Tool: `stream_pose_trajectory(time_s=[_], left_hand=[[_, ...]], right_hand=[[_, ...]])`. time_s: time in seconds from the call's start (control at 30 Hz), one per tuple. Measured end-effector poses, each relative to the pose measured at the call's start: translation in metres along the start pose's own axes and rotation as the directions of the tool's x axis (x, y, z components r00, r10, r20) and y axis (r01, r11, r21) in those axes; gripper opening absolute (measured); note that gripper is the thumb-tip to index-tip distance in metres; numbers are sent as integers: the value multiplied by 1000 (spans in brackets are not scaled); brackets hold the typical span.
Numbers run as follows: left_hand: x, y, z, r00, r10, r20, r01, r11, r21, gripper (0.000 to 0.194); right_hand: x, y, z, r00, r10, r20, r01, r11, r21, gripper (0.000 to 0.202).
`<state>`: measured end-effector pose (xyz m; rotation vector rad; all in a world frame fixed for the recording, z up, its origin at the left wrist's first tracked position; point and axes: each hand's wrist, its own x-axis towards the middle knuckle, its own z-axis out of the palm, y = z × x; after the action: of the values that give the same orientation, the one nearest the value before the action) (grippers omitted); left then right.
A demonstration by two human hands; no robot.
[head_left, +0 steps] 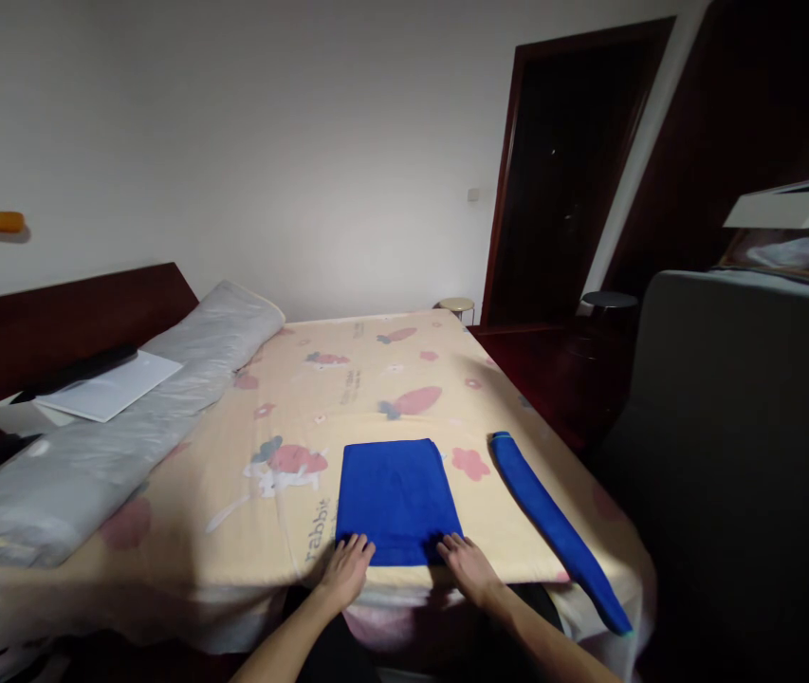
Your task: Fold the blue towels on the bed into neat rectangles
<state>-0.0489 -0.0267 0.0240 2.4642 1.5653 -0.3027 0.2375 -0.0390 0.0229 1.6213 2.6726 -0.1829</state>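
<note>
A blue cloth (398, 493), folded into a flat rectangle, lies near the front edge of the bed. At its near left corner rests my left hand (348, 569), the fingers bent over the cloth. My right hand (468, 565) touches the near right corner in the same manner. Whether the fingertips pinch the fabric or only press on it cannot be made out. To the right, a long narrow blue cloth roll (553, 522) lies at a slant, its near end over the bed's edge. Neither hand touches it.
A patterned sheet (347, 389) covers the bed. Along the left side lies a rolled grey bundle (105, 474) with a white flat board (111, 384) on it. A dark grey piece of furniture (738, 427) stands at the right, and a stool (456, 304) behind the bed.
</note>
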Motion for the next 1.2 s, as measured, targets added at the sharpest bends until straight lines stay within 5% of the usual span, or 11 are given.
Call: stream_pose_trajectory(time_s=[0.33, 1.2], left_hand=[[-3, 5, -11, 1000, 3, 19, -3, 1000, 0, 63], [-2, 1, -7, 1000, -3, 29, 3, 1000, -6, 62]], right_hand=[[0, 2, 3, 999, -14, -46, 14, 1000, -7, 33], [1, 2, 4, 999, -3, -45, 3, 1000, -17, 32]])
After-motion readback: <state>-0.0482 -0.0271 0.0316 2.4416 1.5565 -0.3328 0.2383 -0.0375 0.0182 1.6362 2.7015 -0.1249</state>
